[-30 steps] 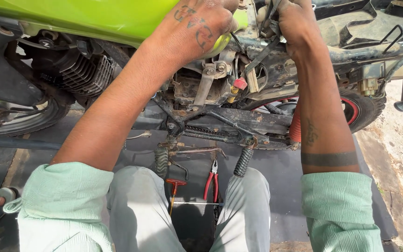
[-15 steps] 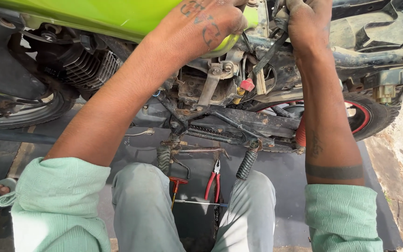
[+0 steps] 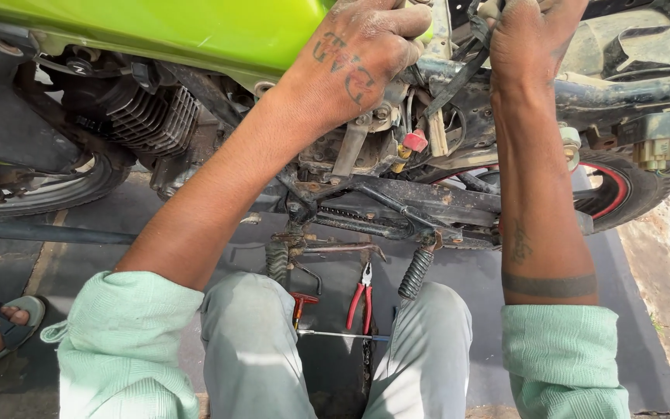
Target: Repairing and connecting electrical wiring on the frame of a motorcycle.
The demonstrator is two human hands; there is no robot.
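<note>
1. A dark mat [image 3: 87, 256] covers the ground outdoors, with bare sandy dirt beyond its right edge.
2. A motorcycle frame [image 3: 428, 194] stands on the mat; the green tank [image 3: 180, 31] sits upper left of it, and the finned engine [image 3: 153, 116] lies to its left.
3. Red-handled pliers [image 3: 360, 299] lie on the mat just below the frame, between the knees.
4. The left hand [image 3: 362, 58] reaches up, fingers curled over a part at the top of the frame.
5. The right hand [image 3: 533, 39] is clenched around black cables [image 3: 459, 74] above the frame.
</note>
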